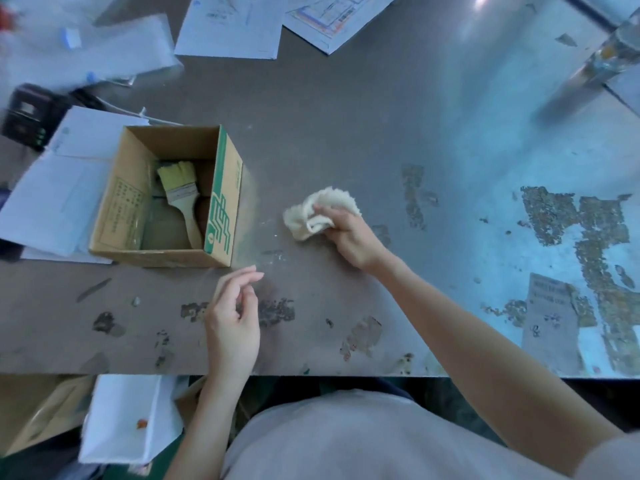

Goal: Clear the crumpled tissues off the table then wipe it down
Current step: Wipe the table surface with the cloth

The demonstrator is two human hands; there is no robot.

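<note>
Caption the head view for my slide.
Right hand presses a bunched cream cloth on the worn grey table; left hand empty.

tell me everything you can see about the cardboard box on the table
The cardboard box is a small open-topped brown carton with no lid or flaps showing. Its right side carries a green and white printed pattern; its left side has a faint printed label. It stands upright on the table, left of the cloth, its left edge resting over loose white papers. Inside lies a paintbrush with pale bristles and a wooden handle. Neither hand touches it.
</note>
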